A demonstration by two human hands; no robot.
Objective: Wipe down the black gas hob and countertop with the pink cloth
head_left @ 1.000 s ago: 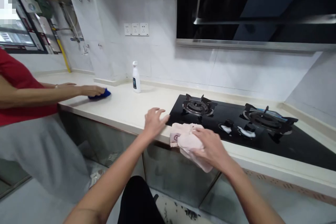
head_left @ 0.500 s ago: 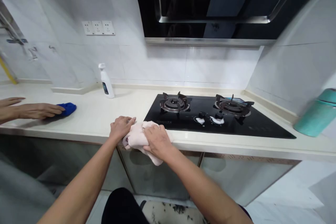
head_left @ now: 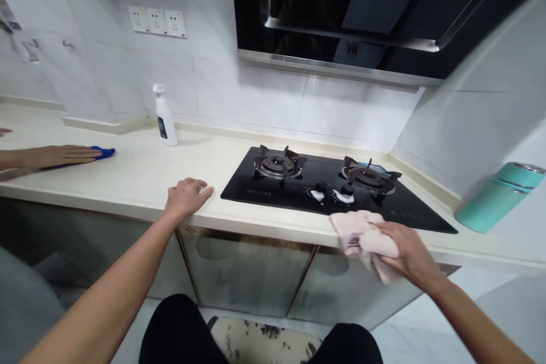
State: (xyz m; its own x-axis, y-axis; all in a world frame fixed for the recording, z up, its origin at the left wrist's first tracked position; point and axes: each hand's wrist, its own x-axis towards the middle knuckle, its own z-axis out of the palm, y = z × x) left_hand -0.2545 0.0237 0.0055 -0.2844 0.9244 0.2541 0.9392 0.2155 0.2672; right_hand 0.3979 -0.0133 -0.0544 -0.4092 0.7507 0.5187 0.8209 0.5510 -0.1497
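While I stand at the long counter, the black gas stove sits ahead of me. My right hand is shut on a bunched pink towel, which sticks out to the left of my palm at the counter's front edge. My left hand lies open and empty on the counter. Another person's hand presses a blue cloth. I cannot read the white spray bottle's label.
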